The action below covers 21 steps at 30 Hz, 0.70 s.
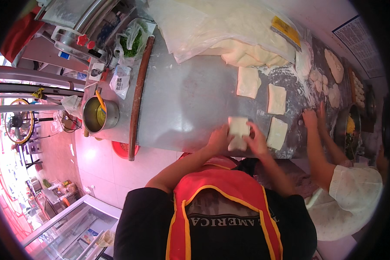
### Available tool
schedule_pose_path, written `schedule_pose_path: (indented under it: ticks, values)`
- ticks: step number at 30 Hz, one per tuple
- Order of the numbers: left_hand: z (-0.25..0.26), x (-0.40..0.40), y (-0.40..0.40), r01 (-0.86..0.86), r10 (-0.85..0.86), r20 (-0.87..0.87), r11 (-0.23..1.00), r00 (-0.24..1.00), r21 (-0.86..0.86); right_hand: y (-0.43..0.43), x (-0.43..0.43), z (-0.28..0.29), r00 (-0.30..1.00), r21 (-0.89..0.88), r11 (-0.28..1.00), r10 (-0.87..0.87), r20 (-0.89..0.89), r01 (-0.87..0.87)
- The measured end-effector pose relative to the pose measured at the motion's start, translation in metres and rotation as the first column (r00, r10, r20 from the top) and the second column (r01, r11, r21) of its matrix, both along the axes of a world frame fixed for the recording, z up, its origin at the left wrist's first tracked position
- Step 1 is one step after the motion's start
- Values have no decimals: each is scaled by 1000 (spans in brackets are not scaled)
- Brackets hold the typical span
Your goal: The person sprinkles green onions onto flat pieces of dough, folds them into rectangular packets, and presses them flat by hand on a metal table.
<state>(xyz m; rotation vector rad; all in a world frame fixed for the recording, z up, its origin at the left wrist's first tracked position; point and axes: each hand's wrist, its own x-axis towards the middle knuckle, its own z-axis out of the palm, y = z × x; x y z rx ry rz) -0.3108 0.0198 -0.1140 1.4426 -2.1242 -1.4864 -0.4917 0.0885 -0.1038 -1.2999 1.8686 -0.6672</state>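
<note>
A folded piece of pale dough [239, 126] is held between my two hands near the front edge of the metal worktable. My left hand [219, 139] grips its left edge, and my right hand [256, 137] has its fingers on the right edge. The lower end of this piece is blurred. To the right of my right hand lies a rectangular dough piece [277, 133]. Farther back are a second rectangle [276, 99] and a third [248, 82], which has a bulge on its right side. A large dough mass [253, 54] sits behind them, partly under clear plastic sheeting [195, 29].
A long wooden rolling pin [141, 94] crosses the worktable [178, 97] at left, beside a metal pot [113, 120] with yellow liquid and a brush. A yellow-backed scraper [286, 32] rests on the dough. At right, a co-worker's hands [310, 118] work near small dough balls and a filling bowl [347, 126].
</note>
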Motion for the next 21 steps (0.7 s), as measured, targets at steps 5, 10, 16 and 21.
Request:
schedule_pose_path:
  ticks: [5,10,16,21]
  values:
    - [-4,59,6,-58,52,88,996,995,64,-3,57,1,993,-140,990,47,112,-31]
    - [25,78,-71,-233,257,112,953,960,-195,-100,81,5,986,-143,985,116,117,-99]
    - [7,61,-97,110,186,296,648,937,-754,-136,95,8,926,-484,827,107,-362,-285]
    - [7,50,-78,293,-19,474,808,880,-511,-123,110,-14,898,-466,796,208,-388,-386]
